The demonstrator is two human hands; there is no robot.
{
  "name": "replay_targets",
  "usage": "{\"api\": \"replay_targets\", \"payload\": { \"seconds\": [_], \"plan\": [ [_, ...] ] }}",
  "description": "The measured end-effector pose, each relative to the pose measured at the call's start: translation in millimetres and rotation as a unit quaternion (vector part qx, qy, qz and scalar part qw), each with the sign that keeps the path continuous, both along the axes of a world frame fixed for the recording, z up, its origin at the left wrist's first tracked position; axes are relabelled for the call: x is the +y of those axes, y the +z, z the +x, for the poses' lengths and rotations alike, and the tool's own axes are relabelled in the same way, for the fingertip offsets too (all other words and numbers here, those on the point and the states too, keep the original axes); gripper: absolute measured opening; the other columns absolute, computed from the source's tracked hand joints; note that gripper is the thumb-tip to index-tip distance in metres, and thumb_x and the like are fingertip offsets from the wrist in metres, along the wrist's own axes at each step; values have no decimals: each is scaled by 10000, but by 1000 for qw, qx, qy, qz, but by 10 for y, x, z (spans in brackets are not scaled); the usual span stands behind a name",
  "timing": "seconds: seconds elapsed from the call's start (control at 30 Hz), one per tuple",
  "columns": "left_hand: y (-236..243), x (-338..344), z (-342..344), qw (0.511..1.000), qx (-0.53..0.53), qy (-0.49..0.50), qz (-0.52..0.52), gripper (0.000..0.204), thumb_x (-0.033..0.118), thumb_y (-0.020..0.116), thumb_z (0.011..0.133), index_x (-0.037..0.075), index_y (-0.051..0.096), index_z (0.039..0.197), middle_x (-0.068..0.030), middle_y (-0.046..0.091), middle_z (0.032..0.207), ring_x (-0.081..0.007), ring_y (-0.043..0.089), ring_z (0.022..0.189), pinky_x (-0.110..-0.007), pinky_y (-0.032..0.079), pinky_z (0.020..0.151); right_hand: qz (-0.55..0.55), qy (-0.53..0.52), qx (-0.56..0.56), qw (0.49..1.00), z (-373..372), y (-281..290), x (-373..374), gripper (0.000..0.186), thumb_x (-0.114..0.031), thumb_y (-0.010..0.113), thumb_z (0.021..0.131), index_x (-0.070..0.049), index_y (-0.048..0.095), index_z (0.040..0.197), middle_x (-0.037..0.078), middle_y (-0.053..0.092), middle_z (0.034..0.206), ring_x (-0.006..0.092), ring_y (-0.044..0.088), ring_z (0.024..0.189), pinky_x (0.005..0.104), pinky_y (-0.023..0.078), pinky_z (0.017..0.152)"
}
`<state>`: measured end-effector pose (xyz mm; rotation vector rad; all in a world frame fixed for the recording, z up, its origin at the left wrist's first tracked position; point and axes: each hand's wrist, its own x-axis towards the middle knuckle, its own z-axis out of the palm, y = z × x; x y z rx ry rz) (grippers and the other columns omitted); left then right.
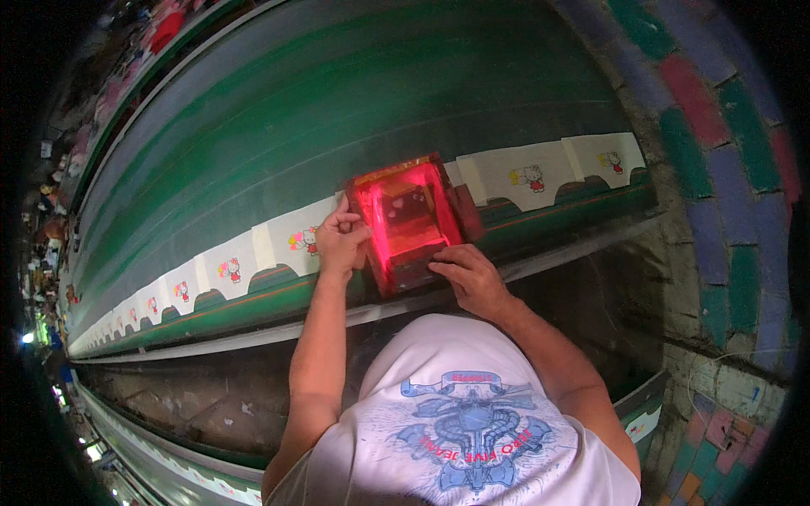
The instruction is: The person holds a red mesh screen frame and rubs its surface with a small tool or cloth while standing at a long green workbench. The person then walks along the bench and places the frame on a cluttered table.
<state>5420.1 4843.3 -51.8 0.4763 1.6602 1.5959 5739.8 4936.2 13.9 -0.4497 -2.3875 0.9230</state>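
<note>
A red-coated screen printing frame (pixel 409 219) lies on a white fabric piece on the long green table (pixel 337 110). My left hand (pixel 340 242) grips the frame's left edge, with the thumb on its rim. My right hand (pixel 468 274) presses on the frame's near right corner with fingers curled. White fabric pieces (pixel 531 177) with a small cartoon cat print lie in a row along the table's near edge, on both sides of the frame.
The row of printed pieces (pixel 228 270) runs far off to the left. A painted brick wall (pixel 717 169) stands at the right. Below the table are a dark floor (pixel 202 396) and another table edge (pixel 169 464).
</note>
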Motion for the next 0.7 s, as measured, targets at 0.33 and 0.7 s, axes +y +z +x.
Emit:
{"api": "replay_targets", "payload": {
  "seconds": [0.33,0.7],
  "plan": [
    [18,-11,34,999,-24,7,44,339,-209,827,802,0,730,1050,-248,466,1806,-153,744,1171,-312,639,948,-1,45,51,998,35,-29,231,521,112,767,782,-29,802,1282,178,752,1287,404,729,1214,516,629,1039],
    [-21,28,87,998,-42,7,49,295,-189,826,825,-18,723,1042,-247,457,1812,-129,749,1139,-315,643,949,196,118,-153,961,-255,259,246,405,-169,708,940,-34,787,1313,160,769,1261,338,747,1193,495,593,1028]
  ]
}}
